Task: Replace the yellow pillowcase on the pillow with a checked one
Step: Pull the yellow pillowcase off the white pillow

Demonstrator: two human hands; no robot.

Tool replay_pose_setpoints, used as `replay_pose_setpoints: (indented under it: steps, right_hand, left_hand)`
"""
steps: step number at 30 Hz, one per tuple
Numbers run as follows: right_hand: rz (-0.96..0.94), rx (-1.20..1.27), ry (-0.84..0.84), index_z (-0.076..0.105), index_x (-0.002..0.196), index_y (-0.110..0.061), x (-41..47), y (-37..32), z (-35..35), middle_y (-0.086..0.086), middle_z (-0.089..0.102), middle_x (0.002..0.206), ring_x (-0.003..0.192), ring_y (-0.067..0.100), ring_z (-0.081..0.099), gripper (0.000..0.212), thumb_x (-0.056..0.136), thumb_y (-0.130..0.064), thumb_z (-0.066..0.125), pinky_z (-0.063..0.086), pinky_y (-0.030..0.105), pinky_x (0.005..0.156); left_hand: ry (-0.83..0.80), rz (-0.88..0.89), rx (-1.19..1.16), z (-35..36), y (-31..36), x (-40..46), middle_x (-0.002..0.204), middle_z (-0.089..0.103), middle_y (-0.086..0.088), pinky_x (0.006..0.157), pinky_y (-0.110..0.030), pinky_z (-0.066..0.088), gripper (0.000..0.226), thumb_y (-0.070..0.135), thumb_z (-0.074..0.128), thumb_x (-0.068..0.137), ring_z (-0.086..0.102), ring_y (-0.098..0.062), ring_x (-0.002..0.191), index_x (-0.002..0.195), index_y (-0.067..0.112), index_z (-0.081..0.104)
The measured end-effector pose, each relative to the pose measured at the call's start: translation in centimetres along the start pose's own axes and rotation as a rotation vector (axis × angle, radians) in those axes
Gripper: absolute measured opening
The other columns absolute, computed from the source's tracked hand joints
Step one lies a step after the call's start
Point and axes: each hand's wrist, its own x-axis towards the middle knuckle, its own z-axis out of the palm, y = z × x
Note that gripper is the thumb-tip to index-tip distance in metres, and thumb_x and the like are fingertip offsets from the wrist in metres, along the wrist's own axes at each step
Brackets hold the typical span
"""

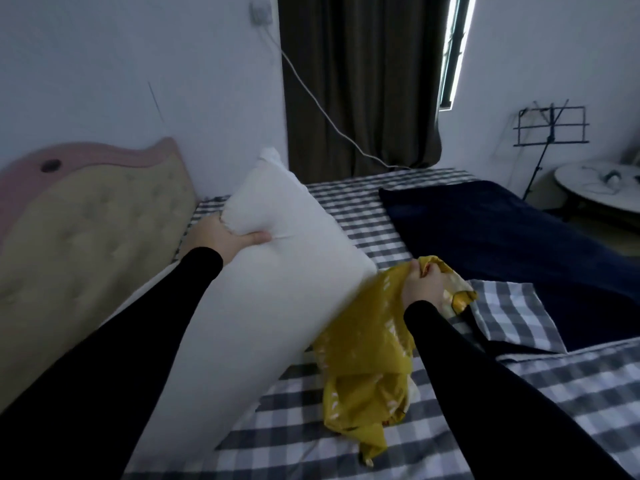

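A bare white stuffed pillow point(277, 271) runs diagonally through the middle of the frame, its upper corner pointing toward the top centre and its lower end dropping to the lower left, behind the left black sleeve point(114, 355). The left hand point(221, 237), left of centre, is clenched on the pillow's upper left edge, thumb pressed into the cloth and fingers hidden behind it. The glossy mustard-yellow fabric pillowcase point(367, 348) hangs crumpled just right of the pillow's lower right side, touching it there, and trails down onto the grey-and-white checked bed sheet point(349, 216) in the lower centre. The right hand point(424, 285), right of centre, is closed in a fist around the bunched top of the yellow pillowcase, fingers curled into the folds. Just to the right of that hand, a folded grey-and-white checked cloth point(512, 317) lies flat on the bed, partly over a dark navy blanket point(502, 233) that fills the right middle of the frame. A padded cream headboard with a pink border point(90, 220) stands at the left. Brown curtains point(360, 77) hang at the top centre, a white cable point(311, 95) sloping across them. A black music stand point(550, 126) and a round white desk point(588, 192) sit at the far right.
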Motion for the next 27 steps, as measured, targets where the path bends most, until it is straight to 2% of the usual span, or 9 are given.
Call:
replay_pose_setpoints:
  steps: [4, 7, 10, 12, 15, 18, 23, 25, 27]
  right_hand:
    - [-0.167, 0.145, 0.011, 0.047, 0.084, -0.006, -0.1, -4.9, -0.4, -0.001, 0.049, 0.070, 0.074, 0.022, 0.049, 0.029, 0.098, -0.031, 0.048, 0.033, 0.030, 0.070]
    - [-0.122, -0.008, -0.057, 0.051, 0.115, -0.004, 0.4, -7.3, -0.2, 0.013, 0.060, 0.109, 0.107, 0.032, 0.055, 0.040, 0.095, -0.039, 0.052, 0.043, 0.038, 0.086]
    - [0.047, -0.293, -0.131, 0.013, 0.149, -0.006, -0.1, -6.7, 0.8, 0.018, 0.025, 0.152, 0.138, 0.037, 0.028, 0.100, 0.080, -0.062, 0.059, 0.029, 0.051, 0.108]
    - [-0.008, -0.342, -0.164, -0.001, 0.152, -0.012, -1.5, -5.3, 1.6, 0.012, 0.005, 0.159, 0.145, 0.034, 0.009, 0.110, 0.078, -0.069, 0.056, 0.017, 0.055, 0.113]
    - [-0.006, -0.021, -0.496, 0.014, 0.152, -0.014, -3.0, -2.1, 2.8, 0.011, 0.022, 0.156, 0.142, 0.030, 0.025, 0.094, 0.082, -0.059, 0.059, 0.025, 0.045, 0.113]
    - [0.180, 0.044, -0.752, 0.027, 0.148, -0.014, -5.0, 1.2, 3.9, 0.007, 0.039, 0.148, 0.134, 0.029, 0.039, 0.094, 0.076, -0.060, 0.066, 0.033, 0.040, 0.110]
    - [0.078, 0.047, -0.799, 0.034, 0.143, -0.021, -9.8, 2.9, 7.7, 0.003, 0.052, 0.136, 0.121, 0.024, 0.051, 0.097, 0.064, -0.058, 0.077, 0.040, 0.037, 0.104]
    - [-0.004, 0.041, -0.841, 0.036, 0.140, -0.025, -11.4, 2.9, 9.5, -0.003, 0.054, 0.129, 0.116, 0.019, 0.052, 0.105, 0.053, -0.059, 0.081, 0.041, 0.034, 0.101]
    - [-0.050, 0.030, -0.863, 0.034, 0.141, -0.027, -12.5, 3.2, 11.0, -0.006, 0.052, 0.124, 0.114, 0.016, 0.050, 0.098, 0.060, -0.049, 0.084, 0.040, 0.032, 0.098]
  left_hand:
    - [0.124, -0.028, -0.231, -1.5, 3.1, -0.2, 0.115, 0.065, -0.007, 0.078, -0.027, 0.042, 0.078, 0.055, 0.086, 0.056, 0.061, -0.025, 0.103, 0.114, 0.009, 0.061]
    - [0.178, -0.070, -0.380, -2.1, 3.1, -0.7, 0.126, 0.061, -0.006, 0.083, -0.024, 0.038, 0.092, 0.058, 0.084, 0.055, 0.058, -0.024, 0.113, 0.126, 0.006, 0.054]
    - [0.190, -0.106, -0.515, -1.9, 1.1, -1.7, 0.133, 0.057, -0.006, 0.098, -0.022, 0.037, 0.116, 0.068, 0.083, 0.042, 0.054, -0.020, 0.121, 0.133, 0.005, 0.050]
    - [0.193, -0.141, -0.574, -1.8, -0.5, -3.0, 0.137, 0.054, -0.006, 0.102, -0.021, 0.035, 0.123, 0.070, 0.082, 0.039, 0.052, -0.019, 0.124, 0.136, 0.004, 0.047]
    - [0.171, -0.209, -0.592, -1.6, -3.6, -5.2, 0.135, 0.052, -0.007, 0.089, -0.016, 0.031, 0.096, 0.049, 0.083, 0.063, 0.050, -0.019, 0.123, 0.137, 0.000, 0.044]
    - [0.115, -0.277, -0.595, -1.6, -7.7, -7.1, 0.130, 0.055, -0.005, 0.088, -0.021, 0.037, 0.099, 0.053, 0.083, 0.060, 0.052, -0.014, 0.109, 0.134, -0.002, 0.047]
    - [0.260, -0.248, -0.519, -3.1, -14.7, -9.7, 0.133, 0.039, 0.012, 0.103, -0.023, 0.028, 0.104, 0.046, 0.085, 0.063, 0.039, -0.006, 0.120, 0.145, 0.013, 0.030]
    - [0.234, -0.223, -0.430, -3.6, -17.1, -10.2, 0.131, 0.041, 0.010, 0.103, -0.026, 0.029, 0.102, 0.039, 0.086, 0.064, 0.040, -0.006, 0.119, 0.144, 0.017, 0.028]
    - [0.184, -0.197, -0.366, -3.9, -19.3, -10.3, 0.129, 0.043, 0.011, 0.102, -0.029, 0.034, 0.103, 0.040, 0.089, 0.058, 0.042, -0.007, 0.117, 0.141, 0.020, 0.030]
